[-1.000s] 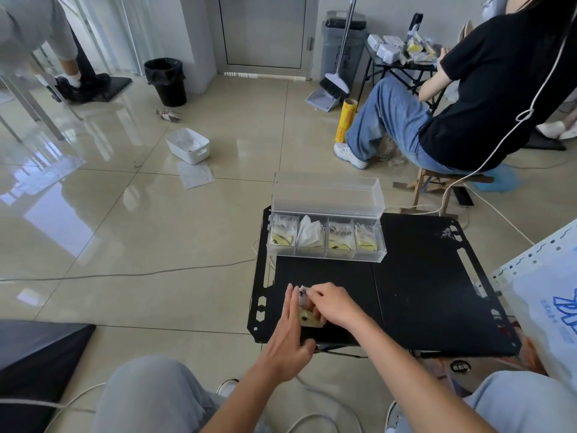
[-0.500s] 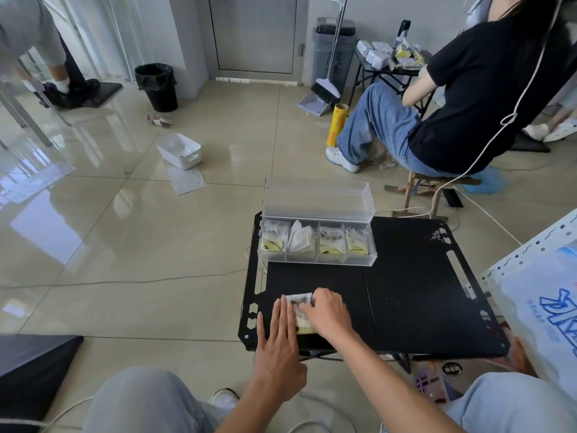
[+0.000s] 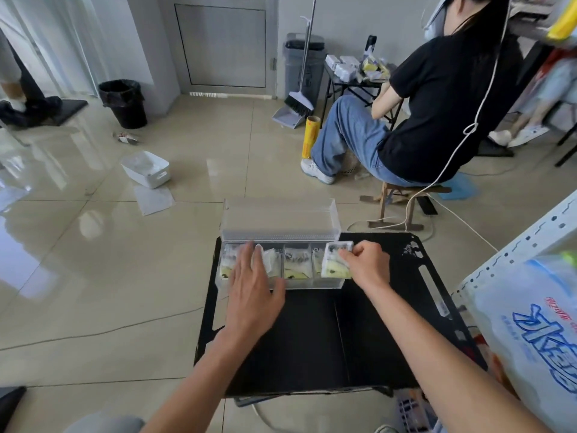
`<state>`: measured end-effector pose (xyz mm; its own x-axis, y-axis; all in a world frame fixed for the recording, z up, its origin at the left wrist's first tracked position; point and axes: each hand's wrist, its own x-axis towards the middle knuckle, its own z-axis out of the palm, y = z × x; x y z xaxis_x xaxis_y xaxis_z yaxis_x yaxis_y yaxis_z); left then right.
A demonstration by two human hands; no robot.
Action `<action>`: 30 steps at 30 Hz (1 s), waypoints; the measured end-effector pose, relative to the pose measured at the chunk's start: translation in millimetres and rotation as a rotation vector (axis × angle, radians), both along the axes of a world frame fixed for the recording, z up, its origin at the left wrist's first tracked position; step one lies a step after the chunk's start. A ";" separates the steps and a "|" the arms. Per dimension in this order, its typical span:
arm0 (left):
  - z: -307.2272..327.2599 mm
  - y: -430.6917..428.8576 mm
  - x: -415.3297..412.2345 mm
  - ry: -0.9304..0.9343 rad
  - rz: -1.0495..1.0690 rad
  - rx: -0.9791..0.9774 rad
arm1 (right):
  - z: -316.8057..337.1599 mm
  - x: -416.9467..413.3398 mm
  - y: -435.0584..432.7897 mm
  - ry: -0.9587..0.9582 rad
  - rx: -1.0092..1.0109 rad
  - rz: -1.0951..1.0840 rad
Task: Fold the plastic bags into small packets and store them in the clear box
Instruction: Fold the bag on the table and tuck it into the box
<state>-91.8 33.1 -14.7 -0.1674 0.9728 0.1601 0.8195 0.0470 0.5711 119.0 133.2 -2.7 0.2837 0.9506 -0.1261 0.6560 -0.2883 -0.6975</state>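
Pinching folded white-yellow packet (image 3: pixel 334 264), right hand (image 3: pixel 369 266) grip, over clear box (image 3: pixel 301 284), left hand (image 3: pixel 253 292) released

The table (image 3: pixel 374 323) is matt black all over. The box (image 3: pixel 331 214) on it is clear, colourless plastic. The packet (image 3: pixel 335 260) is white with black print at the top and a pale yellow band at the bottom. The floor (image 3: pixel 93 276) is glossy beige tile with thin dark joints. A bin (image 3: pixel 125 103) is black, a basket (image 3: pixel 146 168) white, a roll (image 3: pixel 310 137) yellow. Someone seated wears a black T-shirt (image 3: pixel 437 104) and blue jeans (image 3: pixel 349 132). The big bag (image 3: pixel 537 332) is whitish with blue lettering and small red letters above
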 end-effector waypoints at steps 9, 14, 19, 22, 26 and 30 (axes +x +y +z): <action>-48.8 34.7 72.0 0.292 -0.470 -0.164 | -38.9 -36.3 22.2 -0.440 0.070 0.191; -54.5 39.6 76.8 0.338 -0.405 -0.166 | -50.4 -21.7 35.0 -0.642 0.235 0.300; -50.0 57.1 87.3 0.405 -0.378 -0.097 | -60.1 -10.8 46.9 -0.682 0.250 0.605; -51.7 67.4 93.6 0.387 -0.422 -0.094 | -54.9 -8.8 55.9 -0.705 0.209 0.684; -53.5 65.6 97.6 0.434 -0.421 -0.202 | -50.2 -9.5 61.1 -0.906 0.196 0.849; -51.6 61.0 99.4 0.411 -0.399 -0.221 | -41.6 -13.8 67.1 -0.991 0.157 0.955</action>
<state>7.6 94.1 -66.4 0.2488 0.9654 -0.0787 0.9495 -0.2271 0.2164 105.2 200.3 -44.3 -0.5707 0.8106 -0.1310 0.7885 0.5856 0.1881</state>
